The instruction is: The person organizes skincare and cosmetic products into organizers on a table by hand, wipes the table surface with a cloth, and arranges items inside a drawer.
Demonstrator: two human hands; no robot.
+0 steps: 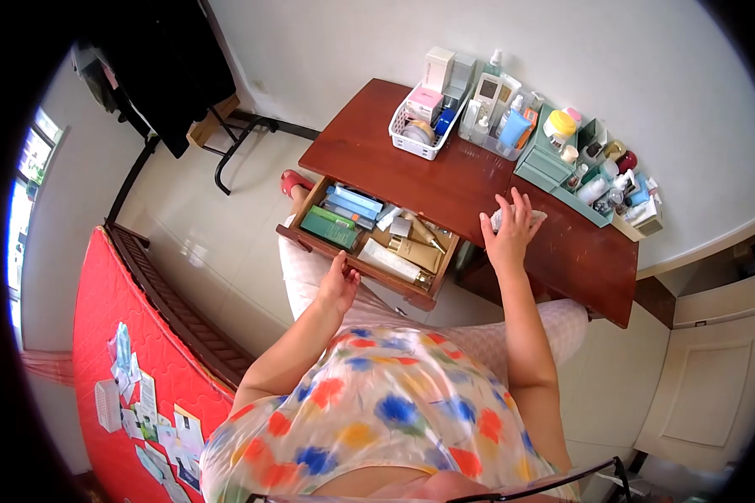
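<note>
My left hand is at the front board of the pulled-out drawer, its fingers curled over the edge. Inside the drawer lie a green box, several blue packs, a white tube and a gold tube. On the reddish-brown desk, my right hand presses down on a crumpled white tissue or cloth. That hand's fingers are partly spread over it, and much of the white piece is hidden beneath the palm.
Along the wall stand a white basket with boxes, a clear organizer of bottles, and a green storage box with cosmetics. Papers and a small white basket lie on the red mattress. A black rack stands at the far left.
</note>
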